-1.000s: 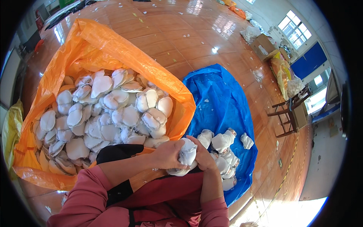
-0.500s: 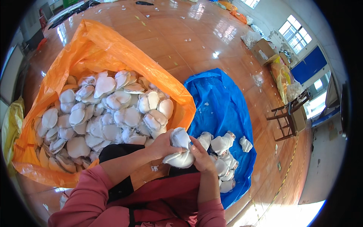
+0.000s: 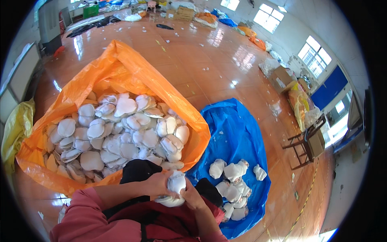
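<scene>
A white, soft, rounded fabric piece (image 3: 176, 183) is held in front of my lap, its kind not clear. My left hand (image 3: 159, 183) wraps round its left side. My right hand (image 3: 192, 196) grips it from the lower right, fingers closed on its edge. To the left an open orange sack (image 3: 133, 66) is filled with flat, paired white fabric pieces (image 3: 125, 107). On the right a blue sack (image 3: 236, 129) carries several plumper white bundles (image 3: 232, 171), some with pinkish-brown spots at their ends.
A yellow sack (image 3: 18, 125) stands at the far left. A wooden chair (image 3: 304, 141) is to the right, with a cardboard box (image 3: 279, 78) and bagged goods farther along the wall. White scraps dot the tiled floor (image 3: 181, 60). A dark bag (image 3: 164, 26) lies farther back.
My view has tilted up, showing more of the far room. Both hands have drawn the fabric piece lower and closer to my lap, still gripping it.
</scene>
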### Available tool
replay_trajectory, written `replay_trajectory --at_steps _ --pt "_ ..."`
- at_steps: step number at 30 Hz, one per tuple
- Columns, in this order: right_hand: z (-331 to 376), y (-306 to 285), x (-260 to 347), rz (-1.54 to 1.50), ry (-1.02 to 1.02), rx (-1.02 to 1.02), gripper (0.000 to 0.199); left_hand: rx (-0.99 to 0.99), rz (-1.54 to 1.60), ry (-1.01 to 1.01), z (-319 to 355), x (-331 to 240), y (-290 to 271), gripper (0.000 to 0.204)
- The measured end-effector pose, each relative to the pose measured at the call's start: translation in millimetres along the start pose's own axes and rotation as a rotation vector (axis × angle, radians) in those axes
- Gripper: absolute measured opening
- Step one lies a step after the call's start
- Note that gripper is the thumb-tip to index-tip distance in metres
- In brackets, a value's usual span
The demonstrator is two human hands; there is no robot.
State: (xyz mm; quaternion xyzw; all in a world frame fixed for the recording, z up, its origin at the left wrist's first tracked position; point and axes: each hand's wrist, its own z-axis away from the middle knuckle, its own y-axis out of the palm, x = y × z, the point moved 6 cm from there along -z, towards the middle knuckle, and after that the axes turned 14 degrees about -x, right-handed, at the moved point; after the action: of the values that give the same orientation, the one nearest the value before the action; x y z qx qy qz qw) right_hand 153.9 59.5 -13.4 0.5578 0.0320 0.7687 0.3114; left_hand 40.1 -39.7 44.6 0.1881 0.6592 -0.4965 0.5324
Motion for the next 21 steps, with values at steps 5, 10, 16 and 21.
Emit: replay_trajectory --at_steps 5,10,16,21 --pt "30 22 -20 0.066 0.062 0.04 0.086 0.024 0.009 -0.019 47 0 -6 0.086" --pt "58 39 -22 0.058 0.074 0.081 0.08 -0.021 0.118 -0.096 79 -10 -10 0.078" --pt "73 40 -14 -0.068 0.026 0.043 0.059 0.049 0.39 -0.091 104 -13 -10 0.071" --pt "54 14 -39 0.163 -0.004 -0.296 0.03 0.111 0.438 -0.037 115 -24 -8 0.073"
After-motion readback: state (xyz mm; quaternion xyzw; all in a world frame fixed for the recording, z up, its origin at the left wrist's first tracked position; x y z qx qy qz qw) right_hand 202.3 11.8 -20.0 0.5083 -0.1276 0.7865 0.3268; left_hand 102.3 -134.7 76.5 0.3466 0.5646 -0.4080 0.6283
